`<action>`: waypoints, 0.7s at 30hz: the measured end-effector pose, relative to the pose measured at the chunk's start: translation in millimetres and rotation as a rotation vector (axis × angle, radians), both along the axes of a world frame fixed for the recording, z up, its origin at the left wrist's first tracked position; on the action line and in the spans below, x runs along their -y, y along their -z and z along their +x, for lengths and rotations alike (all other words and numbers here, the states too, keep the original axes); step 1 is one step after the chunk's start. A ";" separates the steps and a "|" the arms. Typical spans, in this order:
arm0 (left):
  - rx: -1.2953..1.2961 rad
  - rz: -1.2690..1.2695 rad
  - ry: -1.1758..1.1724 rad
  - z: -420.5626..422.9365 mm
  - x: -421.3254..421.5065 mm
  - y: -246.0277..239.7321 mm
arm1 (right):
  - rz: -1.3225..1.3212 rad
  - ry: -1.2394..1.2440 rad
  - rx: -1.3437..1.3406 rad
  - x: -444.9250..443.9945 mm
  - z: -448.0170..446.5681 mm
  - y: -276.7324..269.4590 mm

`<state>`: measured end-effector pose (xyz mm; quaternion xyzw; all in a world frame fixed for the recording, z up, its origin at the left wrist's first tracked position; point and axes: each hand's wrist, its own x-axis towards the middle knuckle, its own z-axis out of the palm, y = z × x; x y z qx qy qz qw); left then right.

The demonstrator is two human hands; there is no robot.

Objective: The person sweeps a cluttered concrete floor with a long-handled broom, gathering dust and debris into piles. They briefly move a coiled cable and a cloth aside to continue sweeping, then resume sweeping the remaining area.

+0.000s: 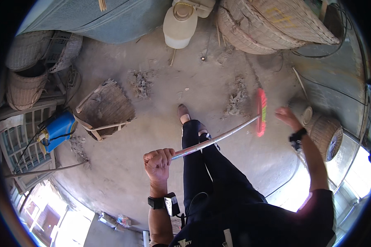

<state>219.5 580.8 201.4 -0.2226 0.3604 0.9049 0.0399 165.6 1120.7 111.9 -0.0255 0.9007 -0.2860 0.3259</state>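
My left hand [158, 164] is closed around the upper end of a broom's long handle [218, 140]. The handle runs up and to the right across my legs to the broom head [261, 112], which has red and green bristles and stands over the floor. My right hand [287, 116] is off the handle, just right of the broom head, somewhat blurred; its fingers look loosely bent and nothing shows in them. A pile of debris [238, 98] lies on the floor left of the bristles, and another debris pile [143, 84] lies farther left.
A woven scoop basket [111, 106] lies at left, near a blue tank [60, 131] with a strap. Large woven baskets [256, 27] lean at the upper right. A plastic jug [180, 29] stands at the top. A wicker basket [324, 136] lies beyond my right forearm.
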 end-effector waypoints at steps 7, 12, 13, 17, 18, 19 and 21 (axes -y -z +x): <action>0.114 0.007 0.024 -21.4 24.1 14.9 | 0.296 -0.306 0.200 -156.2 -24.6 -205.7; 0.083 -0.010 -0.042 -61.0 24.3 36.7 | 0.909 -0.510 0.372 -192.3 -123.2 -190.3; 0.072 -0.022 -0.066 -67.7 25.1 43.0 | 1.079 -0.602 0.383 -184.7 -140.6 -165.2; 0.030 -0.107 -0.071 -83.5 38.8 75.1 | 0.521 -0.451 0.409 -103.5 -148.2 58.6; 0.058 -0.167 -0.080 -82.9 45.2 83.3 | 0.527 -0.435 0.207 -81.8 -147.8 114.6; 0.104 -0.170 -0.128 -80.6 51.0 92.5 | 0.326 -0.748 -0.200 -63.9 -150.0 166.0; 0.113 -0.182 -0.139 -74.0 65.7 110.9 | 0.140 -0.205 -0.126 -32.0 -159.0 259.1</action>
